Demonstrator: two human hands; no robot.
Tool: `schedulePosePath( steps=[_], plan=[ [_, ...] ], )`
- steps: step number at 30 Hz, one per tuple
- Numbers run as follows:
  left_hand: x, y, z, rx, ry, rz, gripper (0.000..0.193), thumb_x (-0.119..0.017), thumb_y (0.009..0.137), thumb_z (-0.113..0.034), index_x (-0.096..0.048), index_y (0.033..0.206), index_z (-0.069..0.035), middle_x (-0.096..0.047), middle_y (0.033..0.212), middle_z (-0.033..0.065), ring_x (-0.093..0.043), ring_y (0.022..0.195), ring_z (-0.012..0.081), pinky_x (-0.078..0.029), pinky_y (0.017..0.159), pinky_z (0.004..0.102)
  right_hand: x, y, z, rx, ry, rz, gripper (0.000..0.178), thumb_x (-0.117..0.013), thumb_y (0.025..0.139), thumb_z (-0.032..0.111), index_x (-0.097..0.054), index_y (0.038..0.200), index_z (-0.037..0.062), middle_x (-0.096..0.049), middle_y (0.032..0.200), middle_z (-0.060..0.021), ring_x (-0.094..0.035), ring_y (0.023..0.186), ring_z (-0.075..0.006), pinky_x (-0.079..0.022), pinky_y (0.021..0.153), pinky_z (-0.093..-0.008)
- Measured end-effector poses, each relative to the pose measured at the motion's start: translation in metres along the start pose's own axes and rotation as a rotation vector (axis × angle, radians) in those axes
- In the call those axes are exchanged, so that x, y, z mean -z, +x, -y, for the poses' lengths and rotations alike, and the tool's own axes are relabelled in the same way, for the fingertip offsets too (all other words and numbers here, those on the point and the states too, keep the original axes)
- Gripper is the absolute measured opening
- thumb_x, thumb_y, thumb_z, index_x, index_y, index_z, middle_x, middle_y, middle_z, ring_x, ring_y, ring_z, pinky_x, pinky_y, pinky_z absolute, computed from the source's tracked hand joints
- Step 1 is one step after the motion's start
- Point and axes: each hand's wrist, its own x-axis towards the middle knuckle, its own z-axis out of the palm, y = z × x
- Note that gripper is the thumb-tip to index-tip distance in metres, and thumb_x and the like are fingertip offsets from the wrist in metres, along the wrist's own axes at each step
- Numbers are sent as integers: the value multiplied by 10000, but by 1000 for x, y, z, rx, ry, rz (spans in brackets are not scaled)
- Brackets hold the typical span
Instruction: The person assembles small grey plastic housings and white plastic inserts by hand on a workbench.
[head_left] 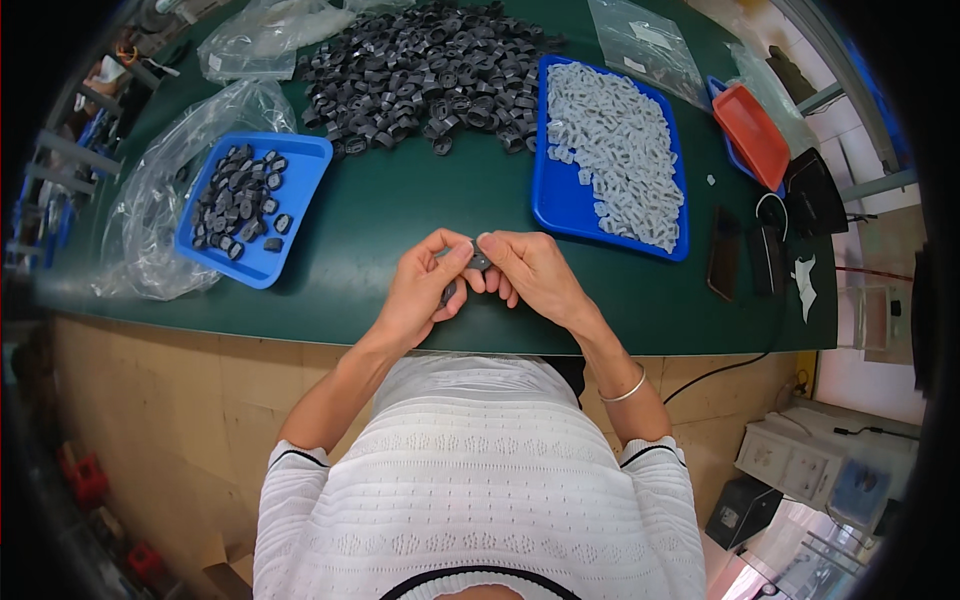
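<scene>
Above the table's front edge, my left hand (412,290) and my right hand (540,270) meet. A small dark grey plastic part (480,261) is pinched between the fingertips of both. Another dark piece (448,293) sits in the curled lower fingers of my left hand. Fingers cover most of both pieces, so their exact shape is hidden. To the left, a blue tray (296,148) carries several dark oval parts (235,200). On the right, a deeper blue tray (560,215) holds a heap of small translucent pale parts (615,140).
A large pile of dark ring-like parts (420,75) spreads over the back of the green table (430,185). Clear plastic bags (150,220) lie at left and back. At right are a red tray (752,135), a dark phone-like slab (724,252) and a black box (768,260).
</scene>
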Motion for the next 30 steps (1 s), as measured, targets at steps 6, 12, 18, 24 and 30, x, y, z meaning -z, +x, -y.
schedulePosePath(
  steps=[6, 12, 18, 24, 30],
  plan=[
    [10, 8, -2, 72, -225, -90, 214, -530, 981, -240, -542, 941, -30, -598, 714, 68, -443, 450, 49, -260, 352, 180, -12, 16, 5, 117, 32, -202, 160, -605, 918, 139, -637, 921, -18, -609, 715, -37, -559, 620, -56, -475, 522, -202],
    [6, 12, 12, 34, -195, -167, 190, -551, 972, -227, -546, 913, -46, -585, 687, 37, -453, 465, 39, -277, 366, 173, -22, 19, 6, 150, -238, -335, 170, -686, 771, 91, -617, 895, -3, -634, 669, -100, -629, 591, -145, -488, 540, -263],
    [27, 4, -6, -127, 119, -264, 139, -626, 914, -172, -605, 932, -36, -611, 707, 10, -533, 579, 56, -410, 502, 204, -31, 28, 4, 206, -70, -217, 273, -681, 811, 34, -597, 1067, -9, -658, 851, -102, -626, 681, -148, -532, 616, -263],
    [153, -20, -86, -558, 1256, -1037, 153, -695, 831, -137, -655, 932, -30, -644, 890, 98, -604, 771, 219, -461, 676, 331, 34, 34, 8, 233, -367, -442, 249, -635, 851, 41, -631, 1098, 7, -650, 909, -107, -622, 733, -164, -512, 641, -277],
    [226, -46, -92, -499, 1650, -1036, 396, -705, 823, -265, -630, 1161, -71, -530, 1287, 202, -491, 1201, 369, -372, 1010, 434, 72, 28, -4, 161, -491, -639, 161, -607, 874, 47, -679, 1015, 14, -665, 879, -114, -638, 731, -181, -501, 654, -273]
  ],
)
